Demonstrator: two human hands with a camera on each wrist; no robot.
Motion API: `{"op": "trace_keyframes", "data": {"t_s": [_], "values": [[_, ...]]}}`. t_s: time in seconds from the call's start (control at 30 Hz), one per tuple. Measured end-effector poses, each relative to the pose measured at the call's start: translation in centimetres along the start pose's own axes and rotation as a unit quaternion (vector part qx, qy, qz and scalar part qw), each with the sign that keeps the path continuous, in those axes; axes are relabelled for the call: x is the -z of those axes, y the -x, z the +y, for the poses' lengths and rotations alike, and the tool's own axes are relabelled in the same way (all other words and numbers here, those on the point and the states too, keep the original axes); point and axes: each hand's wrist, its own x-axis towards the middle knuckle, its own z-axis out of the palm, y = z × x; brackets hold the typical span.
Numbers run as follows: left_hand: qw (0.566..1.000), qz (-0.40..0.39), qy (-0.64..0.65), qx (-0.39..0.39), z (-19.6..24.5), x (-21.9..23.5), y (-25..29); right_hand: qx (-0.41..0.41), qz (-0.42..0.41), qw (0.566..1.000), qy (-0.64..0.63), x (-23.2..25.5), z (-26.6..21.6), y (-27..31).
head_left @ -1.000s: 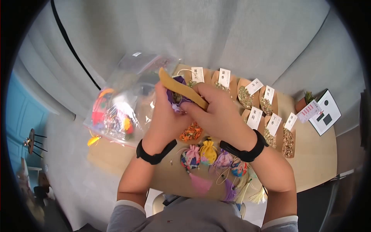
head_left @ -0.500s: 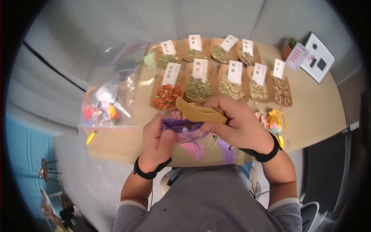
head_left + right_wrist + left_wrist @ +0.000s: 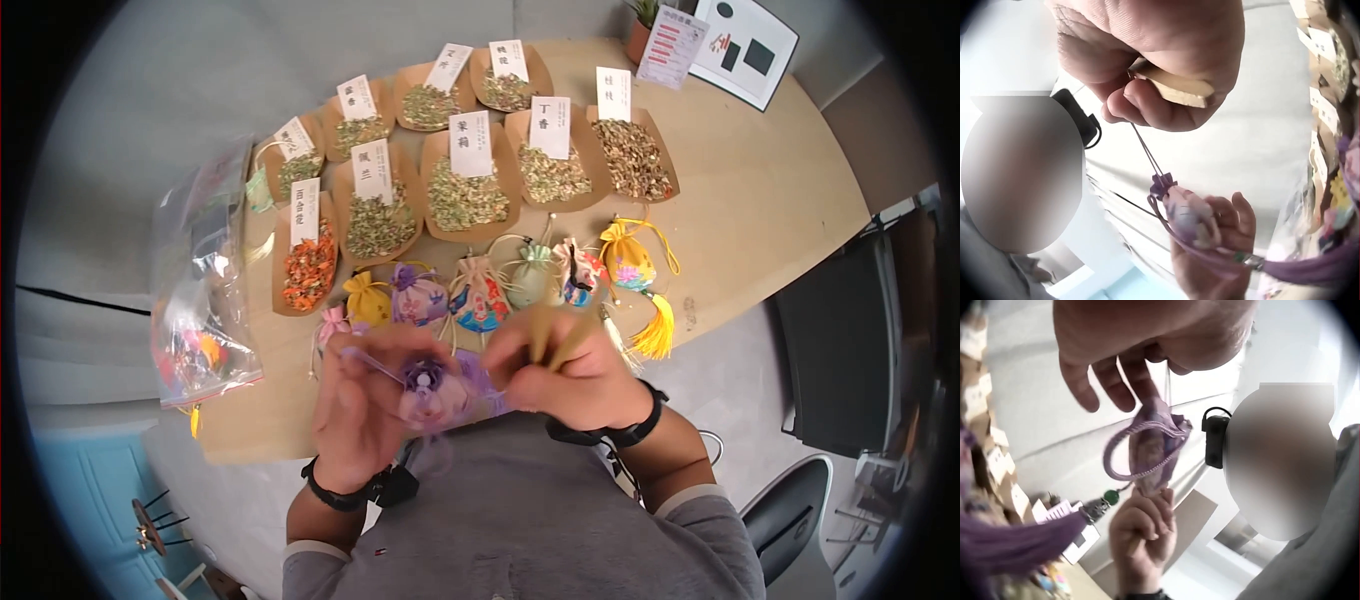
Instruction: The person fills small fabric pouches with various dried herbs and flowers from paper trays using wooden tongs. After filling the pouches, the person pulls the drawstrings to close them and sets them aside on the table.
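Note:
A small purple-and-pink drawstring pouch (image 3: 436, 402) hangs between my hands, its ruffled mouth (image 3: 1162, 185) gathered nearly closed. My left hand (image 3: 345, 415) pinches a thin drawstring (image 3: 1168, 380) on one side, its other fingers loosely bent above the pouch in the left wrist view. On the other side my right hand (image 3: 580, 385) pulls the opposite drawstring (image 3: 1146, 150) taut. A tan wooden scoop (image 3: 1175, 86) is tucked in the right palm at the same time. From the pouch dangle a braided purple loop (image 3: 1110, 453) and a purple tassel (image 3: 1029, 540) with a green bead.
Kraft-paper trays of dried herbs with labels (image 3: 471, 145) stand in two rows, one tray holding orange petals (image 3: 310, 270). Nearer lie several finished-looking pouches (image 3: 480, 295) with tassels. A clear plastic bag (image 3: 205, 290) sits at left; a plant pot (image 3: 638, 42) and framed board (image 3: 745, 50) stand at back right.
The pouch's mouth went from wide open to gathered. The scoop moved from over the pouch into the right palm, and both hands took hold of the drawstrings. The head view turned rightward.

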Motion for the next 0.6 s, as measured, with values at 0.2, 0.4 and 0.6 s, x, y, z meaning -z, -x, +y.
{"op": "trace_keyframes", "data": {"t_s": [0.2,0.4,0.6], "values": [[0.994,-0.013,0.102,0.028,-2.5,-2.2,-2.9,0.117,0.054,0.976,0.174,1.5,4.0,0.4],[0.993,-0.111,0.041,0.004,-4.1,-4.2,-5.9,0.097,0.131,0.978,0.132,5.4,2.0,2.7],[0.994,-0.092,-0.058,0.017,-1.3,0.7,-6.3,0.076,0.368,0.903,0.210,12.3,-3.9,7.8]]}}
